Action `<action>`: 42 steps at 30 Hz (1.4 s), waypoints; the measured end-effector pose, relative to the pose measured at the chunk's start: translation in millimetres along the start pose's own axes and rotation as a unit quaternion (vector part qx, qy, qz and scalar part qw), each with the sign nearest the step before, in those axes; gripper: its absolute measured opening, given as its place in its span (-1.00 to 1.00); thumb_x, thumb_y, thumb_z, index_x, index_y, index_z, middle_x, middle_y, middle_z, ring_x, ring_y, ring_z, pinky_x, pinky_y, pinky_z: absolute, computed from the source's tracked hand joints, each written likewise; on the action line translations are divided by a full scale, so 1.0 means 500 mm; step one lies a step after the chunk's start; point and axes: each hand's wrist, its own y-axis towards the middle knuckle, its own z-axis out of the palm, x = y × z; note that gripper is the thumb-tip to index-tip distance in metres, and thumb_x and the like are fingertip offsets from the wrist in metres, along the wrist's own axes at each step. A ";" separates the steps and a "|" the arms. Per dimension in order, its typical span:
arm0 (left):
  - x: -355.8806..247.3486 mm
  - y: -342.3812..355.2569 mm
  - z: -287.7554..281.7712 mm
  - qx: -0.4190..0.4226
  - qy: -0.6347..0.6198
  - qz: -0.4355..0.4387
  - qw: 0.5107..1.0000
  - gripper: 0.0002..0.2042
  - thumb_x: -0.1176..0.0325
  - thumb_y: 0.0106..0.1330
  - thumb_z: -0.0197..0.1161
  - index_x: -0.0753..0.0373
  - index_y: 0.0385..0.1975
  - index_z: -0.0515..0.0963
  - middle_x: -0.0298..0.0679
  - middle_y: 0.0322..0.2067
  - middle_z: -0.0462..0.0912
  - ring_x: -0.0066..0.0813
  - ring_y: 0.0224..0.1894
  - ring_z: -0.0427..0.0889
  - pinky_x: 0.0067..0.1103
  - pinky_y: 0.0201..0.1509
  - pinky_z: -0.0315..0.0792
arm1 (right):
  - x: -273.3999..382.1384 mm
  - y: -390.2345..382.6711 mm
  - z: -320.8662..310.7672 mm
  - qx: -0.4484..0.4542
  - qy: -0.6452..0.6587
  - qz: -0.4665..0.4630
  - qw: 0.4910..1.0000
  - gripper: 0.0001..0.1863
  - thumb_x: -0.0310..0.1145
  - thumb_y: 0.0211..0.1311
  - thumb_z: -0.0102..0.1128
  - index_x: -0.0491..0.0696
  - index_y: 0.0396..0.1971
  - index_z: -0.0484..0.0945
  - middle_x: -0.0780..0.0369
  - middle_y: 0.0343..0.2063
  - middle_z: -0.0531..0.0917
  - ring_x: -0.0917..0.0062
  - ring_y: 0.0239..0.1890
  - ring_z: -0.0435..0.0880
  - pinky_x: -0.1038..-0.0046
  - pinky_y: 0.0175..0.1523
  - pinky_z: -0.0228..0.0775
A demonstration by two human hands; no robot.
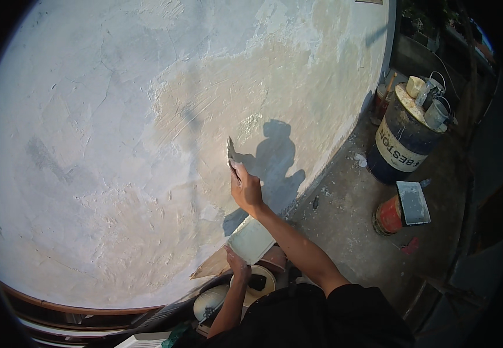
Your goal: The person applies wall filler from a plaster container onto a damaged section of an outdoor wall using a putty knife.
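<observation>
My right hand (247, 187) is closed round the handle of a putty knife (229, 152). The blade stands nearly edge-on at the wall (164, 139), over a beige, roughly plastered patch; whether it touches cannot be made out. Lower down, my left hand (237, 264) grips the edge of a pale rectangular tray (251, 240), whose face looks smeared with white filler. My right forearm passes over the tray's right corner. Ridges and scrape marks run across the wall, and my shadow falls just right of the knife.
On the concrete floor (344, 243) at right stands a dark drum (399, 130) with a pale band, pots on its lid. Nearer is a red bucket (388, 216) with a grey board (414, 203) on top. Buckets (211, 301) crowd below my left arm, beside a brown board (212, 265).
</observation>
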 end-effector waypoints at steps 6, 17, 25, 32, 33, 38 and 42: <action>0.001 -0.016 -0.012 0.008 0.006 0.017 1.000 -0.37 -0.17 0.41 -0.34 0.28 0.17 0.24 -0.13 0.07 0.43 -0.24 0.05 0.50 -0.38 0.10 0.43 | -0.149 0.094 -0.132 -0.240 0.092 0.098 0.961 -0.75 -0.56 0.09 0.12 -0.30 -0.19 0.47 0.03 -0.43 0.63 0.36 -0.27 0.67 0.42 -0.20 0.44; -0.018 -0.040 -0.027 -0.017 -0.002 -0.009 1.000 -0.37 -0.18 0.40 -0.33 0.28 0.15 0.26 -0.13 0.05 0.44 -0.26 0.03 0.51 -0.38 0.08 0.45 | -0.092 0.127 -0.056 -0.116 0.050 0.053 0.991 -0.76 -0.50 0.15 0.14 -0.25 -0.17 0.54 0.10 -0.39 0.67 0.57 -0.32 0.64 0.54 -0.20 0.43; -0.047 -0.061 -0.021 -0.034 -0.010 0.010 0.999 -0.37 -0.17 0.41 -0.34 0.31 0.14 0.27 -0.12 0.03 0.46 -0.25 0.01 0.53 -0.41 0.06 0.46 | -0.048 0.090 -0.002 -0.014 -0.008 0.021 1.000 -0.71 -0.59 0.13 0.07 -0.18 -0.11 0.54 0.03 -0.24 0.65 0.29 -0.14 0.66 0.44 -0.12 0.48; -0.049 -0.071 -0.037 -0.024 -0.031 0.020 0.999 -0.35 -0.16 0.42 -0.35 0.35 0.14 0.26 -0.09 0.04 0.45 -0.25 0.01 0.53 -0.43 0.07 0.46 | -0.002 0.032 0.020 0.041 0.006 -0.016 0.999 -0.67 -0.57 0.10 0.10 -0.10 -0.08 0.52 0.00 -0.31 0.63 0.17 -0.18 0.62 0.37 -0.22 0.48; -0.049 -0.071 -0.040 -0.024 -0.032 0.023 0.999 -0.35 -0.16 0.42 -0.35 0.35 0.14 0.26 -0.09 0.04 0.45 -0.25 0.01 0.53 -0.43 0.07 0.46 | -0.004 0.029 0.012 0.011 0.024 -0.005 1.000 -0.67 -0.56 0.10 0.11 -0.11 -0.08 0.52 -0.01 -0.31 0.63 0.20 -0.19 0.64 0.38 -0.22 0.48; -0.054 -0.083 -0.049 -0.028 -0.024 0.027 0.999 -0.36 -0.16 0.41 -0.33 0.34 0.16 0.24 -0.09 0.06 0.44 -0.24 0.03 0.51 -0.42 0.09 0.45 | -0.060 0.074 -0.083 -0.176 0.027 0.102 0.979 -0.80 -0.54 0.09 0.11 -0.24 -0.25 0.51 0.07 -0.46 0.63 0.39 -0.38 0.66 0.46 -0.27 0.43; -0.048 -0.078 -0.063 -0.040 -0.025 0.014 0.999 -0.36 -0.16 0.41 -0.32 0.34 0.16 0.24 -0.09 0.07 0.43 -0.24 0.03 0.51 -0.41 0.09 0.45 | -0.153 0.150 -0.120 -0.200 0.029 0.088 0.975 -0.82 -0.48 0.07 0.14 -0.24 -0.33 0.54 0.01 -0.53 0.60 0.35 -0.40 0.67 0.41 -0.30 0.41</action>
